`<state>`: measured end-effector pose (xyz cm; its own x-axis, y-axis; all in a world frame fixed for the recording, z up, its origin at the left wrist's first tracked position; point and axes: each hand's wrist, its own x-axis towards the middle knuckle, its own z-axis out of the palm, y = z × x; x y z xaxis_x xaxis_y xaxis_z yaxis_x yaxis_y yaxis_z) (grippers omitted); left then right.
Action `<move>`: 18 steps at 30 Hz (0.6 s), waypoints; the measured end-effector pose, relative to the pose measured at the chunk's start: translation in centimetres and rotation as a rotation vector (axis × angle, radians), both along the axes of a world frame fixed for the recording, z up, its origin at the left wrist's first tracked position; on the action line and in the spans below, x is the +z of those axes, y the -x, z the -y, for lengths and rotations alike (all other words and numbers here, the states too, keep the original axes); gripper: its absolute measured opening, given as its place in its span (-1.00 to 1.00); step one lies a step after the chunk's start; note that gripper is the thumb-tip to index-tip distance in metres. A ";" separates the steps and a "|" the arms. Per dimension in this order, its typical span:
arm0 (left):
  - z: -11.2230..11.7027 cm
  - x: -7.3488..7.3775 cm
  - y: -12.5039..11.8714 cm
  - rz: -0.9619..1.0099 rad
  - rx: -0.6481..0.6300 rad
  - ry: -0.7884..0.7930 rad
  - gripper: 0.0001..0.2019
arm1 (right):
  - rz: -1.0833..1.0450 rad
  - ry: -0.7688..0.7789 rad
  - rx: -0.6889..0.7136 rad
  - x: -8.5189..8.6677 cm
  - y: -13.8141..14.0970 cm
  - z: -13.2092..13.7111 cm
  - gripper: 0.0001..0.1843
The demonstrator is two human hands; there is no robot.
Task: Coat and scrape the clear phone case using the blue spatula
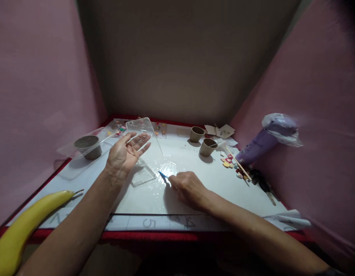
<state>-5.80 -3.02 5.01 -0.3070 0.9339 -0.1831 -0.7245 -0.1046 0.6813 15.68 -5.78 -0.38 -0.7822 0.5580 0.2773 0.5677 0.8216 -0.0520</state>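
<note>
My left hand [127,151] is raised palm up over the table, its fingers stretched and spread. A clear plastic phone case [157,141] with a camera cutout stands tilted around and behind these fingers; whether the hand bears it I cannot tell. Below the hand, a clear thick-edged piece [144,180] shows near the tabletop. My right hand [190,188] is closed on a thin blue pointed tool [162,175], its tip at a wet, shiny patch [167,168] on the white sheet. The rest of the tool is hidden in the fist.
A banana [36,209] is at the near left. A dark cup [91,148] stands behind a clear sheet [71,149]. Two brown cups [197,134] stand at the back. Small colourful charms [228,161], a wooden stick [237,164] and a purple bag [260,143] are on the right.
</note>
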 end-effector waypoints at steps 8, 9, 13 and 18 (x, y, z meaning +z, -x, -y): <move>0.0 0.0 0.0 0.018 0.000 -0.001 -0.87 | -0.050 -0.070 -0.171 0.6 -2.0 -1.3 -0.77; -0.1 -0.1 0.1 0.020 -0.003 -0.003 -0.87 | -0.054 -0.076 -0.134 0.6 -1.7 -0.4 -0.78; -0.1 -0.1 0.1 0.025 -0.004 0.005 -0.86 | 0.000 -0.062 0.099 0.0 -0.4 2.6 -0.83; -0.2 -0.2 0.1 0.021 -0.011 -0.001 -0.86 | 0.072 -0.053 0.017 -0.5 -0.9 1.0 -0.81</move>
<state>-5.94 -2.78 4.76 -0.2925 0.9375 -0.1884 -0.7398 -0.0970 0.6658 16.58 -6.81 -0.89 -0.8105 0.5302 0.2489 0.5540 0.8319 0.0322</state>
